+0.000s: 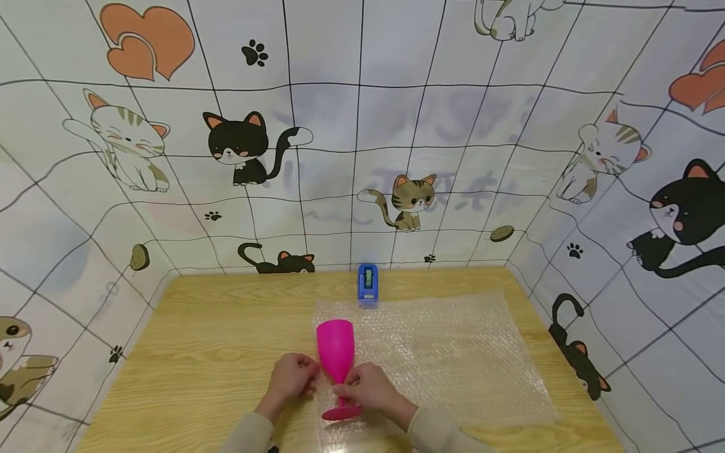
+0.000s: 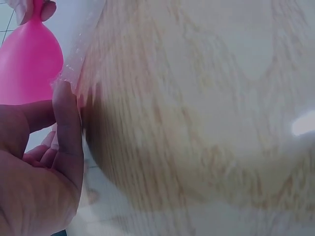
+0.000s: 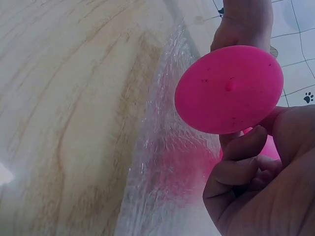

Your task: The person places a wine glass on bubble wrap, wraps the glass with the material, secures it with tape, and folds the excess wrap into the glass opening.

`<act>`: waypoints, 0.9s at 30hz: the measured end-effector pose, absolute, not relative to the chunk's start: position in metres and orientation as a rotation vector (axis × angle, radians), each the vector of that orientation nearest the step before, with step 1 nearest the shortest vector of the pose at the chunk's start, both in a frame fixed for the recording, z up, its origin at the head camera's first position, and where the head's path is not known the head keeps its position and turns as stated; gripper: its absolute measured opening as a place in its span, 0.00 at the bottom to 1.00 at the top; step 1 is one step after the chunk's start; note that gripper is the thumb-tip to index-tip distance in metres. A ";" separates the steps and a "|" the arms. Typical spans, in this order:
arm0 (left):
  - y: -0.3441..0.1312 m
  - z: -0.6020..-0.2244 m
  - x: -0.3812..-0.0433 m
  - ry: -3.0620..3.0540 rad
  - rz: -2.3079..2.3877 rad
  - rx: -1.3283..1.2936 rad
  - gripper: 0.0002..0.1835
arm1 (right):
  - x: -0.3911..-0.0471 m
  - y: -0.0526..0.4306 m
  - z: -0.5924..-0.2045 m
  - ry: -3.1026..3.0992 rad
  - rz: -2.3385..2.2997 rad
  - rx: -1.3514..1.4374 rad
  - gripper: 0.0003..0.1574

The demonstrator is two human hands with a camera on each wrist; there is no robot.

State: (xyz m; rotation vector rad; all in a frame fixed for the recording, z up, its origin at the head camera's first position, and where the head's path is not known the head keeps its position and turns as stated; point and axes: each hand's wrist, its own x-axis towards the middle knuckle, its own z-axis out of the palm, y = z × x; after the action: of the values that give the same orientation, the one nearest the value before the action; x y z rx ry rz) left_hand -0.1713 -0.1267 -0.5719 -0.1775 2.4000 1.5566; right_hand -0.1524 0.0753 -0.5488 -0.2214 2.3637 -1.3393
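Note:
A bright pink plastic goblet point(image 1: 336, 346) lies over the left part of a clear bubble wrap sheet point(image 1: 453, 358), its bowl pointing away from me. My right hand point(image 1: 370, 390) grips its stem; the right wrist view shows the round underside of the base point(image 3: 229, 91) with fingers curled behind it. Just left of the bowl, my left hand point(image 1: 291, 377) pinches the left edge of the wrap between thumb and index finger, as the left wrist view point(image 2: 66, 108) shows. The far side of the stem is hidden by the right hand.
A blue tape dispenser point(image 1: 368, 286) stands at the back of the wooden table point(image 1: 226, 333), by the far edge of the wrap. Cloth walls point(image 1: 323, 176) printed with cats and grid lines enclose the table at the back and both sides.

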 end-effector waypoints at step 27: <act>-0.127 -0.576 -0.170 2.389 1.576 -0.204 0.11 | -0.142 0.074 -0.548 2.369 -1.306 -0.267 0.15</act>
State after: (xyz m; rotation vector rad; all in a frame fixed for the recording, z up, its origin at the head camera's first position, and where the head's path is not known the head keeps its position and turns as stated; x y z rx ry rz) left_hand -0.1700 -0.1271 -0.5761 -0.2043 2.3889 1.5757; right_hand -0.1422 0.0744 -0.5482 -0.2674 2.3686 -1.3064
